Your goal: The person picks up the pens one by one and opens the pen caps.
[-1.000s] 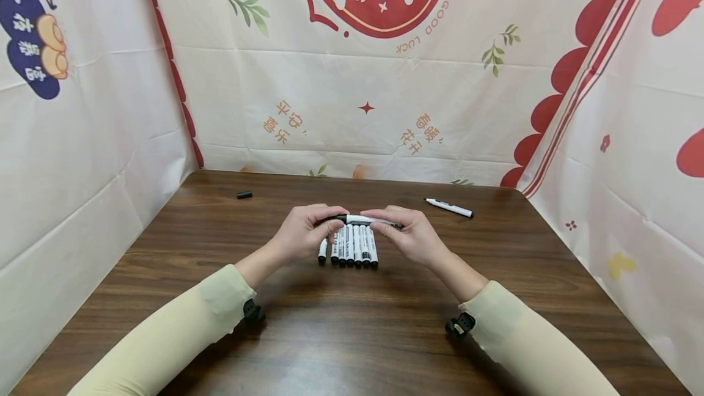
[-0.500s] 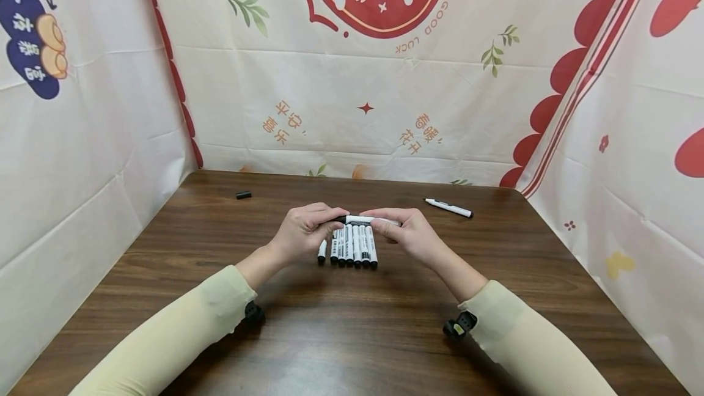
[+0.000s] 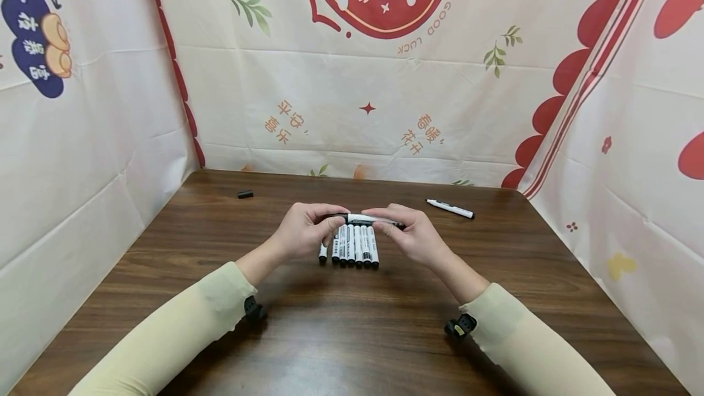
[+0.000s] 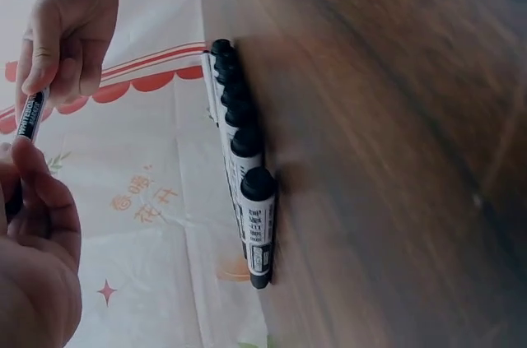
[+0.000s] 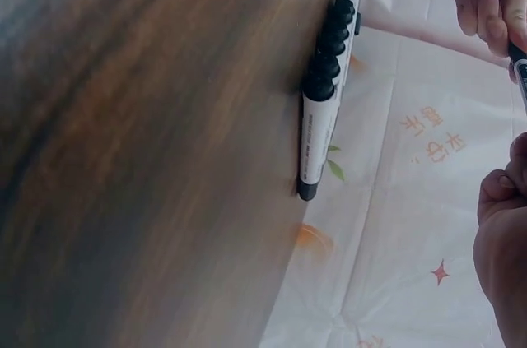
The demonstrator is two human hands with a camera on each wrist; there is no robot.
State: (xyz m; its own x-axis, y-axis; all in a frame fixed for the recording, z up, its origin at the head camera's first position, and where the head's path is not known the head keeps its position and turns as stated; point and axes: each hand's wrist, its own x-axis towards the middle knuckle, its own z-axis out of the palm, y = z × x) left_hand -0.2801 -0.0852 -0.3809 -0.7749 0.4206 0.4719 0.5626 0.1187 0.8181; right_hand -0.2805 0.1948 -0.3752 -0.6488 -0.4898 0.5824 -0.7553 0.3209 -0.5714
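Observation:
A white marker (image 3: 360, 219) with black ends lies level between both hands, above the table. My left hand (image 3: 302, 231) pinches its black cap end with thumb and fingers. On the other end, the thumb and fingers of my right hand (image 3: 409, 234) hold the white barrel. Just below, several capped markers (image 3: 359, 246) lie side by side in a row, black ends toward me. One more marker (image 3: 322, 253) lies slightly apart at the row's left, its far part hidden by my left hand. In the left wrist view the held marker (image 4: 31, 113) shows printed text.
A loose black cap (image 3: 245, 194) lies at the back left of the brown wooden table (image 3: 341, 329). An uncapped marker (image 3: 451, 208) lies at the back right, tip pointing left. Printed cloth (image 3: 352, 78) hangs behind and along both sides.
Both hands keep their grip on the marker and hardly move. My left hand now covers more of the separate marker at the row's left.

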